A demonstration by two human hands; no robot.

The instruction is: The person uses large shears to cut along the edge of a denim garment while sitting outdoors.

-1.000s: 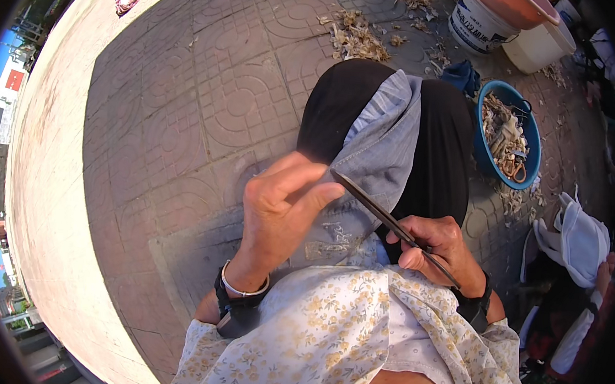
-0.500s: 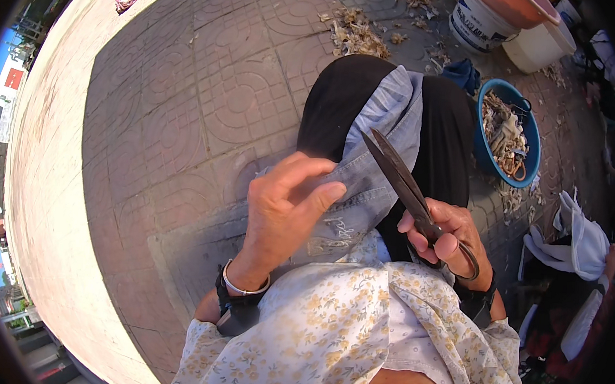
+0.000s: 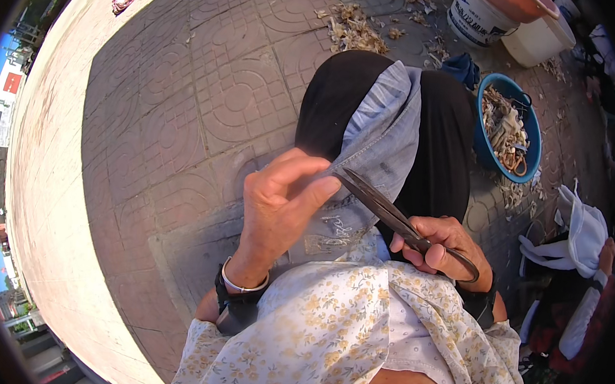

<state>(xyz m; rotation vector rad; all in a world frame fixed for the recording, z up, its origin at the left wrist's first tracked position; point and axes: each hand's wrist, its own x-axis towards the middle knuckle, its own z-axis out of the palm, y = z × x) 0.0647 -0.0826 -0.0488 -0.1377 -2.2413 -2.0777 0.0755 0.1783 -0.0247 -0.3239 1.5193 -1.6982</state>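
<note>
My right hand (image 3: 441, 245) is closed round the handles of dark metal scissors (image 3: 384, 210) above my lap. The blades lie nearly together and point up and left, their tips close to my left thumb and forefinger. My left hand (image 3: 278, 201) is raised over the left side of my lap, thumb and forefinger apart. I see nothing between them; its other fingers are mostly hidden. Beneath both hands, a grey-blue denim cloth (image 3: 374, 157) lies across my black trousers (image 3: 439, 140).
To the right of my knees stands a blue basin (image 3: 537, 147) holding pale scraps. Dry peelings (image 3: 356, 31) lie on the paving beyond my knees. A white bucket (image 3: 473, 21) and a pale tub (image 3: 542, 43) stand at far right. Another person in white gloves (image 3: 582, 243) sits at the right.
The scissors have swung down and left, so their tips now come near my left fingertips. My right hand has tilted with them. My left hand has shifted slightly left.
</note>
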